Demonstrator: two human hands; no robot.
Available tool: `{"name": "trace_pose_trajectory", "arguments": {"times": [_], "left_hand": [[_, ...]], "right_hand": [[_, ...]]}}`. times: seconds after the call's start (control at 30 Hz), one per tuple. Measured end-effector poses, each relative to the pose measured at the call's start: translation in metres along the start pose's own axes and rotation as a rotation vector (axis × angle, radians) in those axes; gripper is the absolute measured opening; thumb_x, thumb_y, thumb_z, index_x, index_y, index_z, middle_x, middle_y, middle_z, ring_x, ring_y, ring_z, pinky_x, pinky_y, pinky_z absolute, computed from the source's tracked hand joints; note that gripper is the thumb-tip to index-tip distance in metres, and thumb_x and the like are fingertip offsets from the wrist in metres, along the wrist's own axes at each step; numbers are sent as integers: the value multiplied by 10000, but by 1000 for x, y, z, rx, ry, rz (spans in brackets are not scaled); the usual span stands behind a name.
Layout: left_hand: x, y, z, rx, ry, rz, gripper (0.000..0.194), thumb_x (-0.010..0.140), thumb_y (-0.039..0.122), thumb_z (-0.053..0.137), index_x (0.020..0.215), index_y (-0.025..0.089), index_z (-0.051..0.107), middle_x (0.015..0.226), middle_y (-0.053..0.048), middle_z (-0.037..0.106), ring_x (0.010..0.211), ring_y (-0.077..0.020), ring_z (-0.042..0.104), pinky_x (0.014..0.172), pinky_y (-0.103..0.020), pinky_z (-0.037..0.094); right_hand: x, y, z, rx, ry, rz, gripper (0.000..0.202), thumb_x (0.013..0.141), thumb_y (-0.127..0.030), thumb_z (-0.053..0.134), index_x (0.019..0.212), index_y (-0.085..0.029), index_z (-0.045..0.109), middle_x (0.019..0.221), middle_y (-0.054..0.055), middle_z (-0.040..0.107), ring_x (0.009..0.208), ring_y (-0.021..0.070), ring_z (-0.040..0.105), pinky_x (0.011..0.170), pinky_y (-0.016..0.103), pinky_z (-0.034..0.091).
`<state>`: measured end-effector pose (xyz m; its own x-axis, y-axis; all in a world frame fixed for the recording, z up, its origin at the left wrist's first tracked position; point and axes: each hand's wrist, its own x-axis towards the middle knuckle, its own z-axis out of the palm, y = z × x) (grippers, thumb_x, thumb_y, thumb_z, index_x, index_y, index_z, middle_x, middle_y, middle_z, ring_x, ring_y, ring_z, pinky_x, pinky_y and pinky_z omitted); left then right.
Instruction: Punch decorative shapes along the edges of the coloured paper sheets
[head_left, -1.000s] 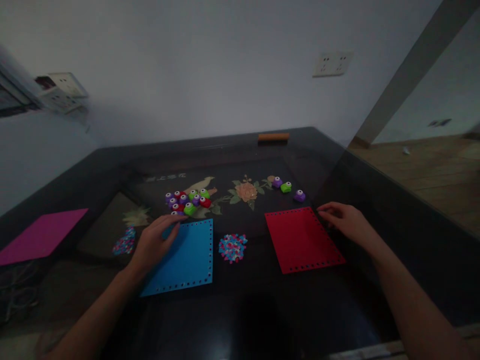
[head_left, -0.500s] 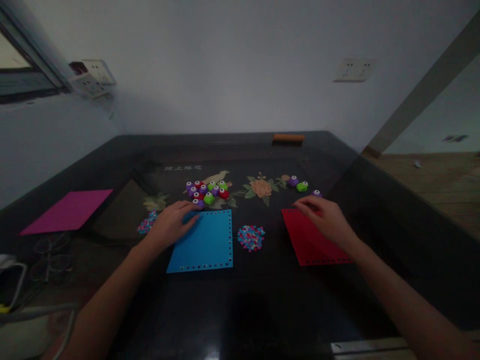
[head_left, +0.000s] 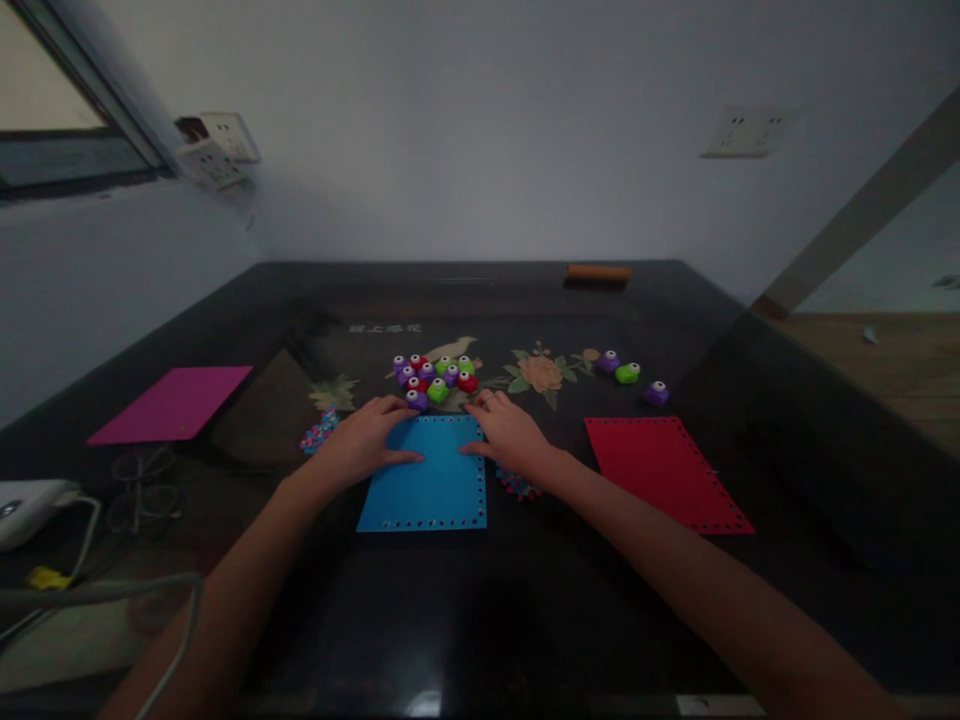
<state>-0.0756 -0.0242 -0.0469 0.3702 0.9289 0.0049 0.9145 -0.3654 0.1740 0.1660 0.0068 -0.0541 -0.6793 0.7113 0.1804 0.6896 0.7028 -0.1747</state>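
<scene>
A blue sheet with small holes along its edges lies on the dark table. My left hand rests at its upper left, fingers apart, fingertips beside a purple punch with an eye-like top. At the sheet's upper right corner is my right hand, thumb and fingers apart, partly covering a pile of confetti. Just behind the sheet sits a cluster of purple, red and green punches. A red sheet with holed edges lies to the right, untouched.
A pink sheet and another confetti pile lie left. Behind the red sheet are a green punch and purple punches. An orange-brown roll is at the back. Cables and a white device sit far left.
My right hand has moved left from the red sheet to the blue sheet's upper right corner. My left hand stays at the blue sheet. The whole view has shifted slightly.
</scene>
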Motion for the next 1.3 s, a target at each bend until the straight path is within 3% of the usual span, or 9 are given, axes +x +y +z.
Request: {"name": "trace_pose_trajectory", "arguments": {"times": [0.37,0.63,0.8,0.9,1.1,1.3], "left_hand": [[-1,2,-2,48,25,25,602,707,531,661,1184,184,541,1191,-126,562,1083,-306,528,905,-416,426],[-1,11,-9,47,42,22,523,682,424,718,1096,178,513,1092,-123,591,1012,-312,559,849,-427,449],[0,4,-11,-149,71,-51,428,736,342,657,1105,204,492,1088,-87,610,981,-275,595,842,-402,464],[2,-2,-11,-301,133,-140,430,732,359,647,1108,205,505,966,-49,631,865,-238,622,779,-375,489],[4,-2,-16,-652,152,-254,347,700,393,642,958,178,557,902,-39,641,772,-195,622,657,-325,519],[3,5,-24,-706,169,-360,323,685,393,667,901,171,579,790,-20,642,720,-188,621,607,-297,514]], "right_hand": [[-5,-4,-3,-21,2,6,502,776,-442,647,1169,-137,580,1124,149,573,1030,288,504,808,397,455],[-4,-5,-4,69,46,2,441,754,-371,685,1098,-132,547,1090,135,576,1037,279,498,812,389,444],[-3,-3,1,182,45,9,397,755,-331,679,1070,-159,509,1066,106,589,1021,260,515,806,367,435],[-4,-3,2,223,64,35,338,773,-278,647,1061,-179,501,1070,90,582,1003,244,527,791,352,433],[-3,-2,0,301,113,96,207,779,-209,593,976,-184,535,1019,71,585,933,215,545,739,318,414],[3,6,-6,624,124,230,132,744,-189,589,873,-186,560,835,27,630,731,161,565,652,288,413]]}}
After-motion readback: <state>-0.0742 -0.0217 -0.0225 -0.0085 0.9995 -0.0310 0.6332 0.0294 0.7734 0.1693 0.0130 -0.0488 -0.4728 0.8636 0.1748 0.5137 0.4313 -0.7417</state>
